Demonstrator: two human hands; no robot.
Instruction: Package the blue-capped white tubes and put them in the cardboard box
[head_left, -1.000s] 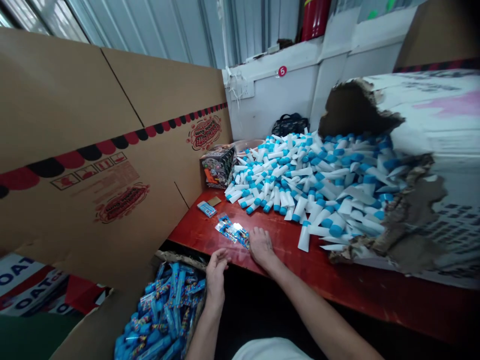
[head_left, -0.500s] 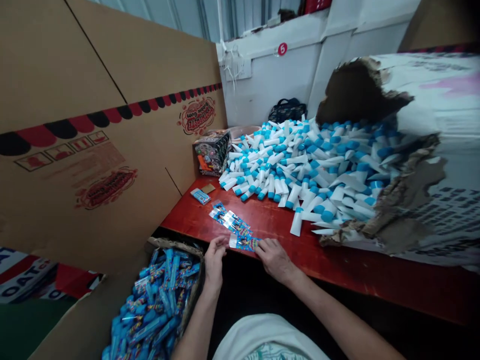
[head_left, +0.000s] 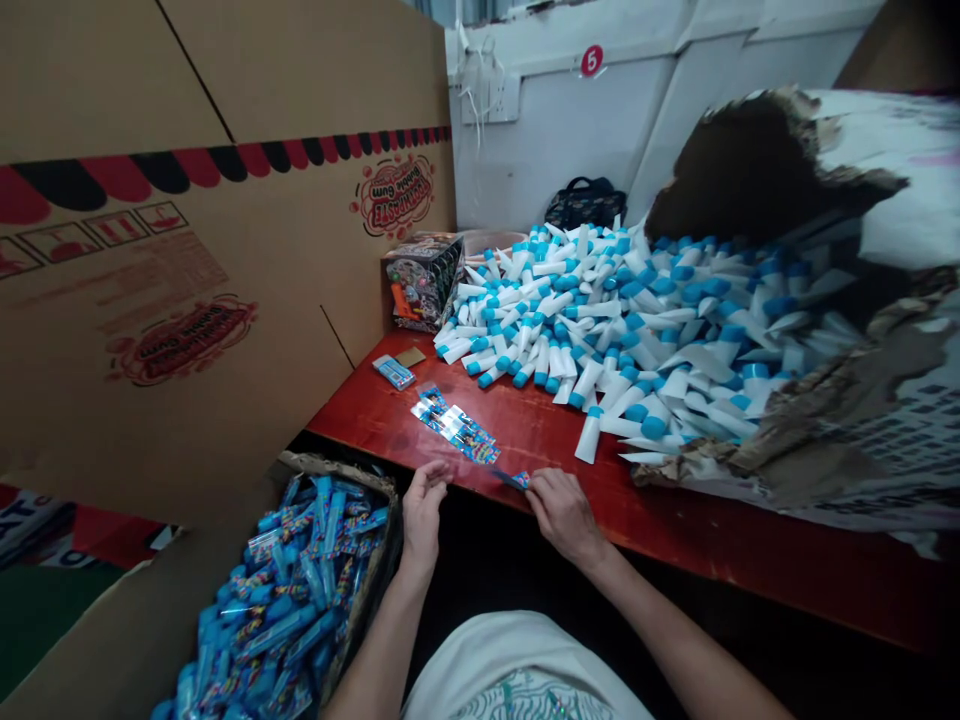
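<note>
My right hand [head_left: 564, 510] is at the front edge of the red table [head_left: 360, 420], pinching a small blue printed plastic sleeve [head_left: 519, 480], seen nearly edge-on. To its left, my left hand [head_left: 423, 510] hovers by the same edge with fingers loosely bent and apart; I see nothing in it. Just beyond both hands, several flat printed sleeves [head_left: 456, 424] with clear, shiny parts lie overlapping in a row. A blue-and-white pack [head_left: 394, 372] lies farther back on the left. A large heap of white tubes with blue caps [head_left: 570, 310] covers the back of the table.
A torn white carton [head_left: 900, 400] lies on its side at the right, tubes spilling out. On my lower left, an open box holds blue wrapped tubes [head_left: 300, 590]. A tall cardboard sheet [head_left: 300, 260] walls the left side. A patterned box [head_left: 422, 280] and dark bag [head_left: 585, 204] stand behind.
The sleeve in my right hand has turned from lying flat to nearly edge-on, and that hand has shifted slightly right. My left hand stays close by. The camera view has tilted down.
</note>
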